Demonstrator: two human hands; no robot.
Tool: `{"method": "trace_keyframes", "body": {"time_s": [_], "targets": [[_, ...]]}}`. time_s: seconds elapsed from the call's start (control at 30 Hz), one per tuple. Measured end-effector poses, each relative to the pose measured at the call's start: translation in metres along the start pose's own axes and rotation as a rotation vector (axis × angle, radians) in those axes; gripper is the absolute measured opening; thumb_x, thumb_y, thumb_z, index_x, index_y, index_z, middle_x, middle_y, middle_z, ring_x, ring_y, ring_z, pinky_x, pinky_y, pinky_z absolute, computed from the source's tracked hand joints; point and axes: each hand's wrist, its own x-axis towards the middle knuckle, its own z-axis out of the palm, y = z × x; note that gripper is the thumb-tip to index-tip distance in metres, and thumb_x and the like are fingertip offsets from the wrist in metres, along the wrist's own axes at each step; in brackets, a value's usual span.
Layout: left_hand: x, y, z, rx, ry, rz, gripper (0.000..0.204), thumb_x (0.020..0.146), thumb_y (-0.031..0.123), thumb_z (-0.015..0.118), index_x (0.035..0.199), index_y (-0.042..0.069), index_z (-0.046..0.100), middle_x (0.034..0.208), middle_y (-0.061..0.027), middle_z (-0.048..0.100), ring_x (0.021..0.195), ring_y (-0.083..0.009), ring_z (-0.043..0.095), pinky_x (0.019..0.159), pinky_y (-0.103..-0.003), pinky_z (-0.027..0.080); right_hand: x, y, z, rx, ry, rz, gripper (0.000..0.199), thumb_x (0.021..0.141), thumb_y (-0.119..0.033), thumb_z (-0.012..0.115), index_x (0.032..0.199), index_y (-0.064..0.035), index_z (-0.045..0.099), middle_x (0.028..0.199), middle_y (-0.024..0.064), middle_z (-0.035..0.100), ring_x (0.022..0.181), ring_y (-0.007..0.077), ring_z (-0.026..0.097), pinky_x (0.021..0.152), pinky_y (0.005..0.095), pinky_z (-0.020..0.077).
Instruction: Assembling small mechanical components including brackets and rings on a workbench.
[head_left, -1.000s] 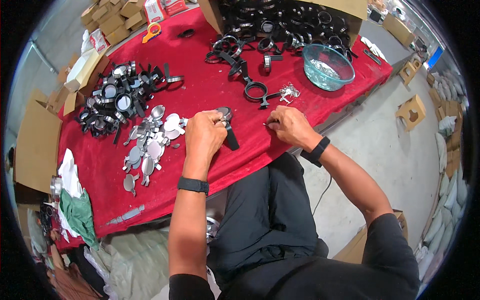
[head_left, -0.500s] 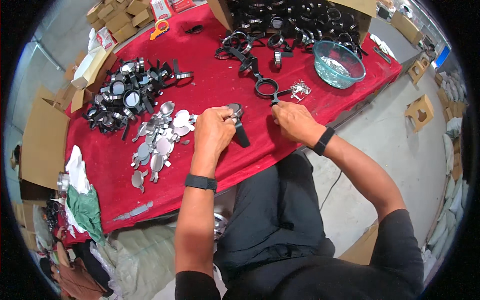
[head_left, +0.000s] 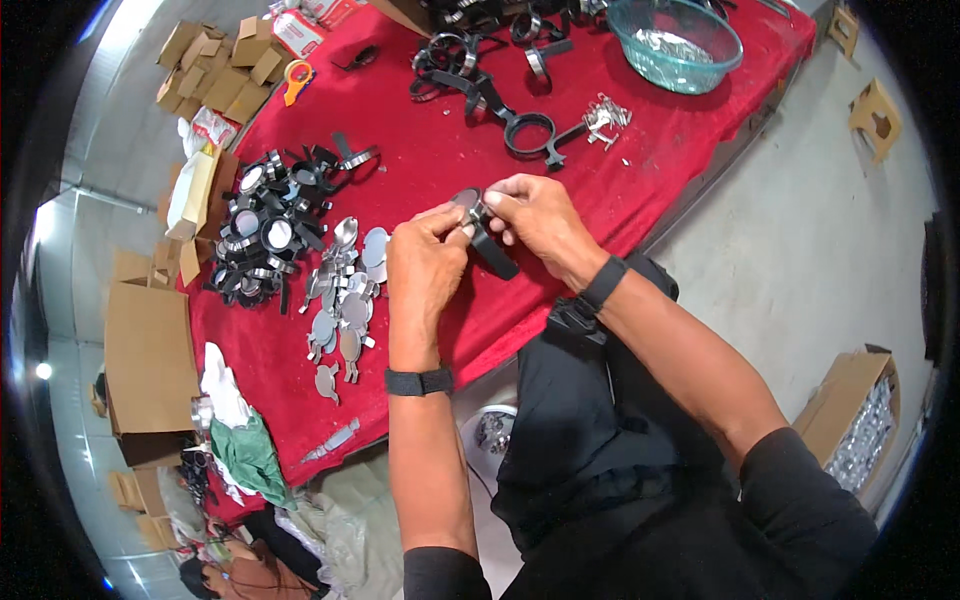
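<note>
My left hand (head_left: pixel 430 255) is closed around the edge of a ring-shaped part with a black handle (head_left: pixel 496 256) and a grey metal disc. Its handle slants down toward the table's front edge. At the ring's right side, my right hand (head_left: pixel 540 215) pinches with thumb and fingers; whatever lies between those fingertips is too small to tell. Beyond the hands rests an empty black ring with a handle (head_left: pixel 530 134), beside a small heap of shiny metal clips (head_left: pixel 606 118). Loose metal discs with tabs (head_left: pixel 350 308) lie left of my left hand.
A pile of black-handled rings with discs (head_left: pixel 270 230) covers the table's left. At the back stand more black rings (head_left: pixel 450 60) and a clear bowl (head_left: pixel 675 75) with small metal pieces. Cloths (head_left: pixel 248 455) hang at the left edge. Another person (head_left: pixel 250 570) is at lower left.
My right hand has left the empty black ring and the metal clips and come over to the part in my left hand. The view has turned and shifted.
</note>
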Motion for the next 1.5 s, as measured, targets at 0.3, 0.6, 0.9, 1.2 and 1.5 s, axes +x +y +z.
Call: {"method": "trace_keyframes", "body": {"time_s": [0.3,0.6,0.9,1.2,1.5], "targets": [[-0.004,0.016,0.003,0.202,0.03,0.037,0.031,0.09,0.012,0.069,0.118,0.003,0.081,0.124,-0.0245,0.077,0.114,-0.0379,0.076,0.101,-0.04,0.058,0.008,0.012,-0.001,-0.373,0.003,-0.148,0.024,0.104,-0.019,0.068,0.106,0.0045,0.073,0.076,0.0051,0.069,0.066,0.011,0.063,0.059,0.0301,0.0506],[-0.004,0.014,-0.001,0.084,-0.012,0.048,0.03,0.092,0.008,0.071,0.12,0.002,0.081,0.129,-0.0209,0.077,0.11,-0.0273,0.078,0.098,-0.034,0.058,0.005,0.017,-0.001,-0.421,0.039,-0.222,0.025,0.103,-0.02,0.068,0.103,0.0046,0.075,0.077,0.0092,0.072,0.069,0.0148,0.068,0.064,0.0344,0.0538],[-0.004,0.019,0.001,0.026,-0.054,-0.018,0.033,0.094,0.005,0.072,0.126,-0.003,0.078,0.13,-0.0212,0.077,0.125,-0.0277,0.072,0.111,-0.036,0.051,0.007,0.018,0.004,-0.482,0.117,-0.259,0.03,0.1,-0.025,0.071,0.1,0.0056,0.074,0.084,0.0195,0.075,0.079,0.0262,0.075,0.073,0.0422,0.0569],[-0.001,0.007,0.001,0.044,-0.023,0.024,0.032,0.094,0.004,0.073,0.124,-0.002,0.078,0.13,-0.0212,0.077,0.112,-0.0254,0.077,0.098,-0.033,0.058,0.004,0.013,0.002,-0.486,0.083,-0.246,0.029,0.1,-0.023,0.069,0.099,0.0058,0.074,0.086,0.0233,0.075,0.083,0.0325,0.076,0.074,0.0456,0.0562],[-0.003,0.009,0.003,-0.016,-0.017,-0.014,0.032,0.093,0.004,0.073,0.124,-0.002,0.078,0.13,-0.0215,0.077,0.117,-0.0273,0.075,0.103,-0.035,0.056,0.0,0.01,0.001,-0.536,0.055,-0.253,0.028,0.1,-0.022,0.068,0.099,0.0057,0.074,0.088,0.0247,0.075,0.084,0.0356,0.076,0.076,0.0475,0.0561]]}}
